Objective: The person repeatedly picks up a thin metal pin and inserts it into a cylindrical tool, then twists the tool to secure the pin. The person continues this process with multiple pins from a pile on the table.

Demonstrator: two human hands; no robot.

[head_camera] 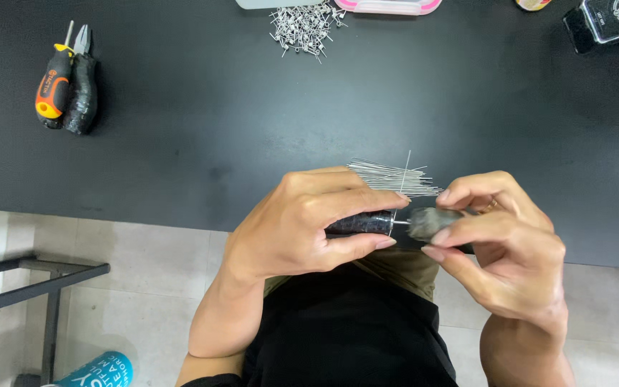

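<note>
Head view: both hands work close together just over the near edge of the black tabletop. The left hand is closed around a dark, speckled handle, thumb below and fingers curled over the top. A thin metal shaft sticks out of its right end. The right hand pinches a grey, taped-looking grip at the far end of that shaft, forefinger above and thumb beneath. A single fine wire rises straight up from the shaft between the two hands.

Just behind the fingers lies a fan of straight wires on the tabletop. These look light, springy and easily bent, best taken near one end and singly. The handle looks stiff and solid, fit for a full wrap of the fingers.

Well apart at the far left lie an orange-handled screwdriver and dark pliers, touching side by side. At the far edge sits a heap of small wire coils, beside a pink-rimmed box. A dark device stands at the far right.
</note>
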